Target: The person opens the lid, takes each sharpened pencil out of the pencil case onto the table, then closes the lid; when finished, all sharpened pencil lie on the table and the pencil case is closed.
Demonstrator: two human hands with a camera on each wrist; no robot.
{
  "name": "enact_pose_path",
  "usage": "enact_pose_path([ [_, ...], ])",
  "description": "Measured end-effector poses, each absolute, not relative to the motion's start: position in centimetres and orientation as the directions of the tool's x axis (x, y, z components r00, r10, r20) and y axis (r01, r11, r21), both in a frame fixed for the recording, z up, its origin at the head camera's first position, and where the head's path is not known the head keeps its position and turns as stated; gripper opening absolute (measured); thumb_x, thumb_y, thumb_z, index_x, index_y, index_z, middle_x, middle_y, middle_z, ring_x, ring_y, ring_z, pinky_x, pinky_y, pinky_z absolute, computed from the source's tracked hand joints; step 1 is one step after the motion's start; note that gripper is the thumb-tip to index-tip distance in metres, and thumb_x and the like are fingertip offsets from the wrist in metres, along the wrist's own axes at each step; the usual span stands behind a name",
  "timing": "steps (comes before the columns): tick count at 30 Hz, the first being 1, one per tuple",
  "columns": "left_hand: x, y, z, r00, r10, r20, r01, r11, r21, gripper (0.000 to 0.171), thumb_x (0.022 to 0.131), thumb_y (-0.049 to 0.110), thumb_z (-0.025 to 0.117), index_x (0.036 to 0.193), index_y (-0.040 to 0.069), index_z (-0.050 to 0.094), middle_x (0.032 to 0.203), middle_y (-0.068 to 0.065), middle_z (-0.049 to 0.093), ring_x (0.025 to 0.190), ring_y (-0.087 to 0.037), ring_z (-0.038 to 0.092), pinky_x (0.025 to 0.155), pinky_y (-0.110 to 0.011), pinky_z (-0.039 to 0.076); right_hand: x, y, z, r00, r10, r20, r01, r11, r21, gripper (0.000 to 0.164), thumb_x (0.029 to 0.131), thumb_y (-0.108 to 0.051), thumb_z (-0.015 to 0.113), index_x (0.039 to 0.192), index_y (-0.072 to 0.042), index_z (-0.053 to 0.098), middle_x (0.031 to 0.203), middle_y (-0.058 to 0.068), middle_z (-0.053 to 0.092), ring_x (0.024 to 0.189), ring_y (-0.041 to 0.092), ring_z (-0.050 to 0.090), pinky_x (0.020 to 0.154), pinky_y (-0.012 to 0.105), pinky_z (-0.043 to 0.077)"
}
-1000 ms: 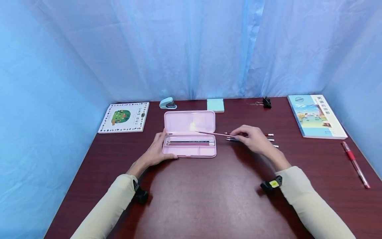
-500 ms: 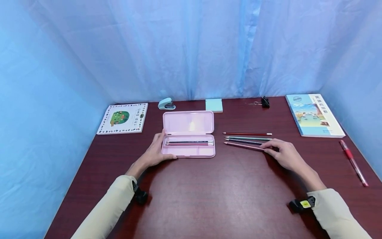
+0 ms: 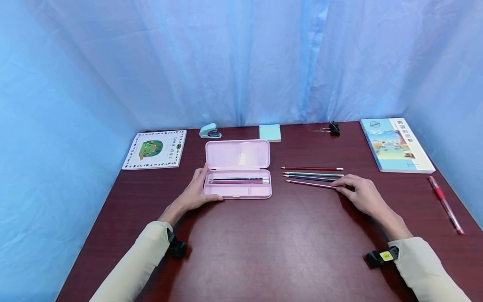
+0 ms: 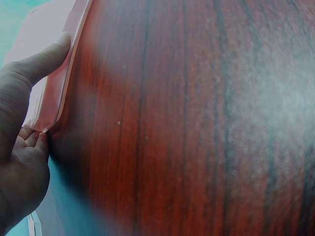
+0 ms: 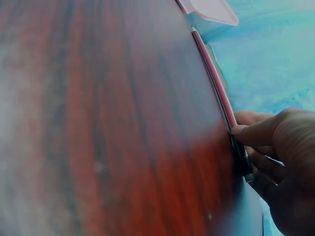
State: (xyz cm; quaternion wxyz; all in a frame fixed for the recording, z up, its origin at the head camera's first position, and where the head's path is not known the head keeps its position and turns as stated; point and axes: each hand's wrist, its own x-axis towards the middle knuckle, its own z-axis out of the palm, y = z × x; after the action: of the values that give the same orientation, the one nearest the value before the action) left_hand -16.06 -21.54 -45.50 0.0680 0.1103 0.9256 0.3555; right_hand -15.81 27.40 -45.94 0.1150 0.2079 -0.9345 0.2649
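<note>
An open pink pencil case (image 3: pixel 237 155) stands with its lid tilted back; a few pencils (image 3: pixel 239 180) lie in its rear compartment. My left hand (image 3: pixel 193 193) holds the case by its left end, the thumb along the front edge, as the left wrist view also shows. To the right, my right hand (image 3: pixel 360 193) pinches a pink pencil (image 3: pixel 310 183) near its rear end, between thumb and fingers. Its tip points left, towards the case. Just behind it lie a dark blue pencil (image 3: pixel 307 178), a green pencil (image 3: pixel 313 174) and a red pencil (image 3: pixel 311 168).
Along the back stand a light-blue stapler (image 3: pixel 210 131), a sticky-note pad (image 3: pixel 269 132) and a black binder clip (image 3: pixel 334 128). A white picture book (image 3: pixel 156 149) lies at left, a thicker book (image 3: pixel 396 144) at right. A red pen (image 3: pixel 446 204) lies near the right edge.
My right hand has moved right and towards me with the pink pencil, from beside the case's lid down to the front of the row of pencils. The left hand keeps its hold.
</note>
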Motion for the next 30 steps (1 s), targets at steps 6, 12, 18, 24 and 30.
enact_pose_path([
  [6, -16.1, -21.5, -45.6, -0.966, 0.257, -0.042, 0.162, 0.721, 0.674, 0.120, 0.066, 0.047, 0.079, 0.149, 0.015, -0.001, 0.140, -0.010, 0.023, 0.124, -0.024, 0.031, 0.102, -0.043, 0.029, -16.0, 27.4, -46.1, -0.893, -0.329, 0.306, -0.442, 0.770, -0.460, 0.021, 0.080, -0.001, 0.068, 0.093, -0.017, 0.072, 0.096, 0.000, 0.064, 0.091, 0.021, 0.058, 0.075, 0.039, 0.041],
  [12, -16.2, -21.5, -45.5, -0.968, 0.245, -0.056, 0.146, 0.730, 0.668, 0.121, 0.064, 0.049, 0.079, 0.149, 0.017, 0.000, 0.139, -0.008, 0.023, 0.124, -0.022, 0.031, 0.102, -0.041, 0.028, -16.3, 27.1, -45.8, -0.891, -0.339, 0.304, -0.449, 0.762, -0.467, 0.022, 0.082, -0.003, 0.067, 0.095, -0.019, 0.070, 0.098, 0.000, 0.063, 0.094, 0.022, 0.057, 0.076, 0.042, 0.042],
  [18, -16.2, -21.5, -45.5, -0.968, 0.246, -0.056, 0.146, 0.728, 0.670, 0.122, 0.064, 0.049, 0.079, 0.149, 0.016, 0.000, 0.139, -0.009, 0.023, 0.124, -0.022, 0.031, 0.102, -0.042, 0.029, -17.0, 24.9, -44.3, -0.891, -0.348, 0.293, -0.453, 0.732, -0.508, 0.019, 0.084, -0.004, 0.065, 0.098, -0.014, 0.069, 0.100, 0.001, 0.063, 0.096, 0.022, 0.057, 0.080, 0.045, 0.043],
  [24, -16.1, -21.6, -45.7, -0.968, 0.250, -0.029, 0.168, 0.729, 0.664, 0.122, 0.063, 0.047, 0.080, 0.149, 0.013, 0.001, 0.138, -0.010, 0.025, 0.122, -0.024, 0.033, 0.100, -0.044, 0.031, -18.6, 20.2, -43.3, -0.842, -0.427, 0.329, -0.539, 0.657, -0.527, 0.020, 0.083, -0.004, 0.065, 0.102, -0.011, 0.068, 0.098, 0.001, 0.063, 0.093, 0.021, 0.058, 0.080, 0.042, 0.043],
  [30, -16.0, -21.6, -45.5, -0.967, 0.250, -0.045, 0.155, 0.719, 0.677, 0.121, 0.064, 0.047, 0.080, 0.149, 0.015, 0.000, 0.139, -0.010, 0.024, 0.123, -0.023, 0.032, 0.101, -0.043, 0.029, -19.8, 14.4, -42.8, -0.801, -0.517, 0.300, -0.584, 0.569, -0.579, 0.022, 0.083, -0.005, 0.066, 0.104, -0.010, 0.067, 0.101, 0.003, 0.062, 0.093, 0.019, 0.057, 0.081, 0.040, 0.044],
])
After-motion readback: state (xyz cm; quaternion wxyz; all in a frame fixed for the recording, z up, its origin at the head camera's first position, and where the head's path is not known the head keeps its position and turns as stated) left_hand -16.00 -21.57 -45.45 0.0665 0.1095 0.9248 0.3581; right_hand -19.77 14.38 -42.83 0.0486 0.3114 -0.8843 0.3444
